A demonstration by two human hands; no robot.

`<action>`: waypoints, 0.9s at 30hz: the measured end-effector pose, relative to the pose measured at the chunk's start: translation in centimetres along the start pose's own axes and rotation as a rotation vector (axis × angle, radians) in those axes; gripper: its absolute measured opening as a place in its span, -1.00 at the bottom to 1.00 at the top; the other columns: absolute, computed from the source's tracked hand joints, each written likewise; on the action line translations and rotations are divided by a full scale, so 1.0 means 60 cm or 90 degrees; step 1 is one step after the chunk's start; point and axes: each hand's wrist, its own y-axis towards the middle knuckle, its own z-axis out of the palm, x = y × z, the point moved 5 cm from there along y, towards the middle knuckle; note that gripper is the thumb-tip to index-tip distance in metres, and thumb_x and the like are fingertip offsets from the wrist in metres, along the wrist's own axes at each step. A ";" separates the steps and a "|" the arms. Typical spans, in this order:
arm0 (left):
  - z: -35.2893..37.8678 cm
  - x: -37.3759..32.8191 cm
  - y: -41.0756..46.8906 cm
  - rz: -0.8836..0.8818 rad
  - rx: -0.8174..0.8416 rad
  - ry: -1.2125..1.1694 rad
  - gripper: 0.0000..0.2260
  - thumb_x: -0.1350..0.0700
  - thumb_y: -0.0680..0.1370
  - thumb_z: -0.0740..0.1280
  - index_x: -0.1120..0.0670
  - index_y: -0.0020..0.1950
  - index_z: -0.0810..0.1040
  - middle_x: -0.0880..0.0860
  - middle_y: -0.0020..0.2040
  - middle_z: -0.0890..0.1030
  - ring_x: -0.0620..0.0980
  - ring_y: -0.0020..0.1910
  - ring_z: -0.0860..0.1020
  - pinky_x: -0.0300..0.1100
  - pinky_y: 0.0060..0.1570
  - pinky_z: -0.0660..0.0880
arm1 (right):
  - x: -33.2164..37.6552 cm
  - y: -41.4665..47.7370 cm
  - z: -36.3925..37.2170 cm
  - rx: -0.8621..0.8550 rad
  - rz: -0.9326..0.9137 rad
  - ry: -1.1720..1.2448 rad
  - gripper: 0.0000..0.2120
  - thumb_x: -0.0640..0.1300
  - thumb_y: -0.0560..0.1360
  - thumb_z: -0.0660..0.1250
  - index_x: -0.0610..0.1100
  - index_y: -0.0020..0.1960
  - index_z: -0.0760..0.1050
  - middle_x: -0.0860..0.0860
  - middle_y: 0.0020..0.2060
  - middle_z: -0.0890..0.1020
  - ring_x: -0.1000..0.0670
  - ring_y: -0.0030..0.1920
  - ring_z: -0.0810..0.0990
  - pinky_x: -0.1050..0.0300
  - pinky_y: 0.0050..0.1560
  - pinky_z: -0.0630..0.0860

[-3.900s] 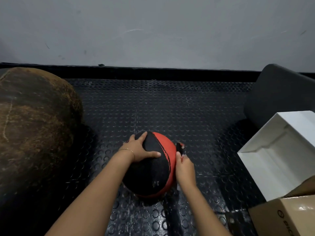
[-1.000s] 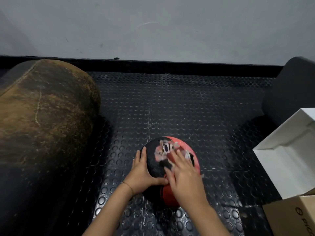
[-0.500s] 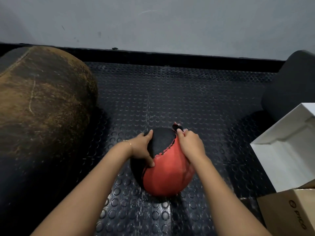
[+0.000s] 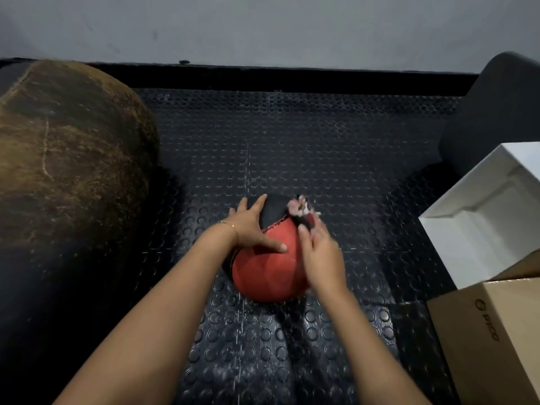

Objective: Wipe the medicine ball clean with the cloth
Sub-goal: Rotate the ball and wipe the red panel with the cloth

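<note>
A red and black medicine ball (image 4: 270, 273) rests on the black studded rubber floor (image 4: 292, 147), its red panel facing me. My left hand (image 4: 252, 226) lies flat on the ball's upper left, fingers spread, thumb across the red panel. My right hand (image 4: 320, 254) presses against the ball's right side, motion-blurred. A small patterned cloth (image 4: 301, 207), pink, white and black, pokes out past its fingertips at the ball's top right. Most of the cloth is hidden under the hand.
A large worn brown leather bag (image 4: 67, 159) lies to the left. A dark padded cushion (image 4: 496, 112) sits at the back right. An open white box (image 4: 485, 217) and a cardboard box (image 4: 493, 331) stand on the right. A grey wall (image 4: 263, 24) closes the back.
The ball has turned so more red faces me. My right hand has slid down the ball's right side with the cloth; my left thumb has shifted across the red panel.
</note>
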 end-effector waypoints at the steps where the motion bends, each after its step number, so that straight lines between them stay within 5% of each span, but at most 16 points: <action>1: 0.002 -0.004 0.001 -0.002 0.001 0.009 0.15 -0.26 0.20 0.51 -0.17 0.51 -0.24 0.11 0.55 -0.23 0.22 0.53 -0.17 0.19 0.47 0.04 | -0.006 0.035 -0.003 -0.001 0.040 -0.001 -0.68 0.05 0.59 0.07 -0.11 -0.07 0.50 -0.14 0.19 0.56 -0.16 0.16 0.53 0.00 0.07 0.46; 3: 0.002 -0.012 0.005 -0.003 0.000 0.023 0.14 -0.28 0.21 0.50 -0.17 0.51 -0.24 0.11 0.55 -0.23 0.23 0.52 -0.16 0.22 0.46 0.04 | -0.010 0.102 -0.008 0.041 0.100 0.006 -0.64 0.03 0.59 0.07 -0.20 0.01 0.51 -0.23 0.04 0.60 -0.23 0.09 0.54 -0.01 0.02 0.43; 7: -0.006 0.001 0.014 -0.003 -0.006 -0.009 0.15 -0.32 0.17 0.49 -0.18 0.51 -0.21 0.10 0.56 -0.20 0.18 0.54 -0.12 0.16 0.47 0.06 | -0.005 0.110 0.007 0.038 0.069 0.022 -0.64 0.03 0.58 0.08 -0.17 0.18 0.48 -0.19 0.13 0.57 -0.20 0.16 0.52 0.00 0.09 0.43; 10: -0.010 0.018 0.015 0.003 -0.015 -0.025 0.14 -0.29 0.19 0.50 -0.17 0.52 -0.19 0.12 0.56 -0.17 0.15 0.54 -0.10 0.09 0.49 0.06 | 0.013 0.005 0.018 -0.014 -0.038 0.034 -0.57 0.04 0.58 0.10 -0.07 0.40 0.30 0.00 0.43 0.30 -0.05 0.40 0.32 0.05 0.32 0.32; 13: -0.004 0.021 0.010 0.015 -0.019 -0.026 0.12 -0.24 0.21 0.52 -0.18 0.52 -0.19 0.12 0.56 -0.17 0.15 0.54 -0.12 0.09 0.49 0.05 | 0.021 -0.058 0.024 -0.007 -0.112 0.018 -0.58 0.06 0.59 0.06 -0.16 0.30 0.42 0.19 0.43 0.12 0.11 0.48 0.08 0.10 0.42 0.20; 15: -0.001 0.018 0.008 0.012 -0.024 -0.037 0.12 -0.26 0.20 0.51 -0.19 0.52 -0.18 0.11 0.56 -0.18 0.16 0.54 -0.11 0.09 0.49 0.06 | 0.014 -0.022 0.016 -0.010 -0.094 0.019 -0.58 0.06 0.59 0.06 -0.13 0.32 0.40 0.08 0.44 0.26 0.07 0.45 0.19 0.11 0.35 0.29; 18: -0.002 0.017 0.009 -0.010 -0.032 -0.043 0.11 -0.31 0.19 0.48 -0.22 0.51 -0.18 0.10 0.56 -0.18 0.16 0.54 -0.06 0.10 0.48 0.09 | -0.013 0.091 0.001 0.042 0.071 0.078 -0.66 0.02 0.59 0.09 -0.18 0.11 0.50 -0.19 0.16 0.56 -0.18 0.19 0.50 0.09 0.00 0.38; 22: -0.011 0.021 0.009 -0.011 -0.028 -0.053 0.11 -0.36 0.16 0.45 -0.24 0.51 -0.17 0.08 0.56 -0.16 0.14 0.54 -0.04 0.08 0.49 0.09 | -0.026 0.125 0.004 0.052 0.126 0.110 -0.69 0.01 0.59 0.08 -0.14 -0.12 0.50 -0.17 -0.03 0.61 -0.19 0.07 0.54 0.08 -0.07 0.37; 25: -0.013 0.032 0.005 0.006 -0.017 -0.075 0.10 -0.33 0.18 0.46 -0.21 0.52 -0.16 0.10 0.56 -0.15 0.07 0.55 -0.05 -0.01 0.51 0.04 | -0.030 0.042 0.014 -0.031 0.022 0.138 -0.63 0.08 0.58 0.06 -0.04 0.28 0.42 0.01 -0.08 0.59 -0.02 -0.05 0.56 0.15 -0.14 0.41; 27: -0.014 0.039 0.003 0.010 -0.016 -0.093 0.16 -0.35 0.12 0.49 -0.21 0.52 -0.14 0.11 0.56 -0.13 0.04 0.55 -0.07 -0.06 0.51 0.02 | -0.034 -0.032 0.034 -0.041 -0.049 0.129 -0.44 0.23 0.52 -0.02 -0.04 0.40 0.30 0.10 0.12 0.52 0.00 -0.03 0.55 0.24 -0.11 0.46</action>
